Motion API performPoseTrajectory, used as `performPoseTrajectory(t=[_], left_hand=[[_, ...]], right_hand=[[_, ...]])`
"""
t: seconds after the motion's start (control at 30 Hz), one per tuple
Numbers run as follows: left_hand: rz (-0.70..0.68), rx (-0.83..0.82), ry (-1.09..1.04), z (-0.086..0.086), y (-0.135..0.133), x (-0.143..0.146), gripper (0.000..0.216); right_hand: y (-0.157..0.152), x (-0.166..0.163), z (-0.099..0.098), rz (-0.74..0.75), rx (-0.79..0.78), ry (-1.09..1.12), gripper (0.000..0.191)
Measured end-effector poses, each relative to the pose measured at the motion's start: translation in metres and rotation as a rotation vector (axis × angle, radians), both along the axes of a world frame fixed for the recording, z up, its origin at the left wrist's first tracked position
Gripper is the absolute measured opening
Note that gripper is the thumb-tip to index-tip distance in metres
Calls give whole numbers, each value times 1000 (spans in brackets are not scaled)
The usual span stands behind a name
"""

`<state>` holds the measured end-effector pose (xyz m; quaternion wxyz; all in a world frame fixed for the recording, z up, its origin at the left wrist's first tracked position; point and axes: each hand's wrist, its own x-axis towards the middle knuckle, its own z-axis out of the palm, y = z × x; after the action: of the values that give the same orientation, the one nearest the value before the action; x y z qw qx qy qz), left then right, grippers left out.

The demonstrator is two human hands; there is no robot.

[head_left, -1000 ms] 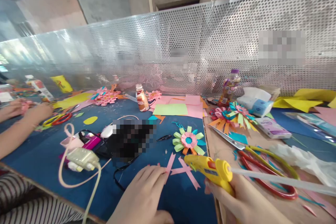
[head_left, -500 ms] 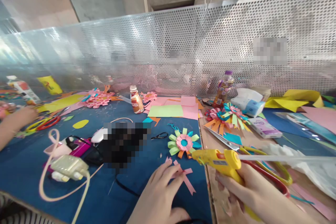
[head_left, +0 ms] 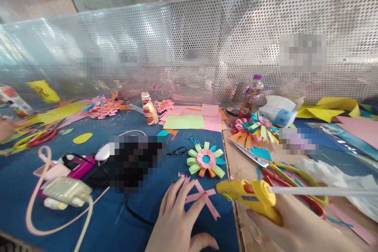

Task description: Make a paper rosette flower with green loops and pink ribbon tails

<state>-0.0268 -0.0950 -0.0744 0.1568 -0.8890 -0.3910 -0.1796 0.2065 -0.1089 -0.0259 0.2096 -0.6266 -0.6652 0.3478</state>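
Observation:
My right hand grips a yellow glue gun, its nozzle pointing left toward crossed pink paper strips on the blue mat. A clear glue stick juts from the back of the gun. With fingers spread, my left hand lies flat on the mat, its fingertips resting on the left ends of the strips. A green, pink and orange paper flower lies just beyond them.
Red and yellow-handled scissors lie on the brown board at right, near a multicoloured paper flower, bottles and tissue packs. A charger with cable and coloured paper sheets sit on the mat. Another person's hand works far left.
My left hand slid forward and spread onto the pink strips. The glue gun stayed pointed at them, shifting slightly right and lower. The view tilted down a little.

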Motion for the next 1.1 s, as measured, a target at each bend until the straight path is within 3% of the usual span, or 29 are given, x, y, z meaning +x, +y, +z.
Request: performPoseTrajectory(t=[0.37, 0.63, 0.83, 1.1], left_hand=[[-3, 26, 10, 0, 1, 2, 65], [2, 34, 30, 0, 0, 3, 66], [-1, -11, 28, 1, -1, 4, 64], [12, -78, 7, -2, -2, 0, 64]], right_hand=[[4, 7, 8, 103, -64, -79, 12], [6, 6, 8, 138, -100, -83, 37], [7, 7, 5, 138, -121, -120, 38], [2, 9, -6, 188, -27, -244, 39]])
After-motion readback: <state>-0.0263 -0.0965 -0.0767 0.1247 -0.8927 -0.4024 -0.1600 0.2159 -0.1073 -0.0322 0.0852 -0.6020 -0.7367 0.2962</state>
